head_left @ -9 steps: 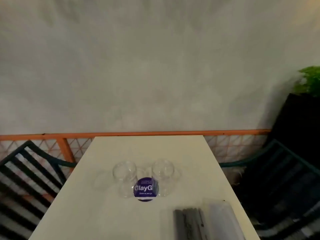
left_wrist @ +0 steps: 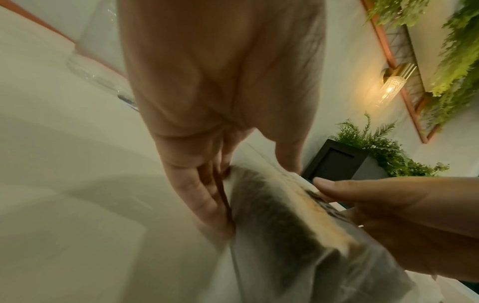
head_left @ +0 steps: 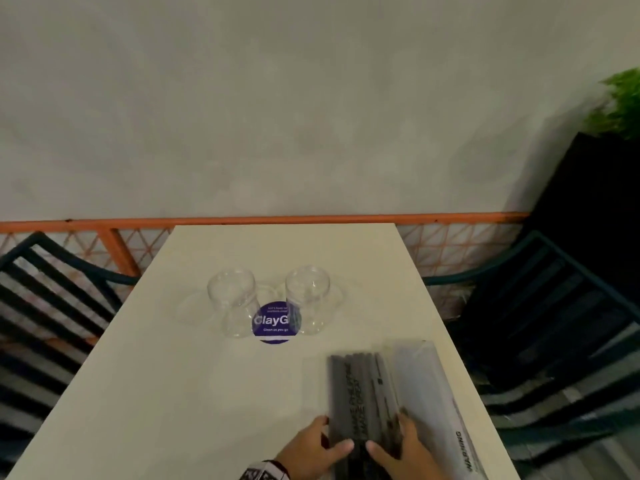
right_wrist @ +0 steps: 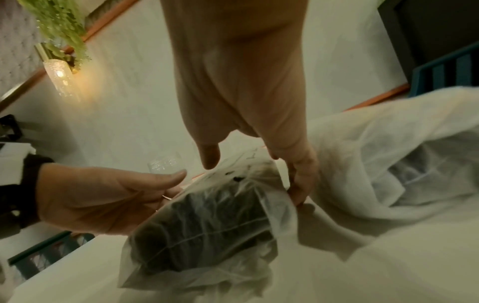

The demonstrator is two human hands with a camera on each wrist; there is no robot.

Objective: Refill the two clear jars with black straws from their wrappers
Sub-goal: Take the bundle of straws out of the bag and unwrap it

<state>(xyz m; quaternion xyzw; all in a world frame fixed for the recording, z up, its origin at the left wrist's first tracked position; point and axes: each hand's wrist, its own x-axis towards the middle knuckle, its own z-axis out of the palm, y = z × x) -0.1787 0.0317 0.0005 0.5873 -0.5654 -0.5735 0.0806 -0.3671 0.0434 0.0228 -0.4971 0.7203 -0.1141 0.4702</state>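
Both hands have come into the head view since the earlier frame, when only the pack lay at the table's near edge. Now the left hand and the right hand grasp the near end of the pack of black straws from either side, thumbs on top of its clear wrapper and fingers curled along its edges. A second, pale wrapper lies just beside it on the right. Farther up the white table, well apart from the pack, the two clear jars stand empty, with a round purple sticker between them.
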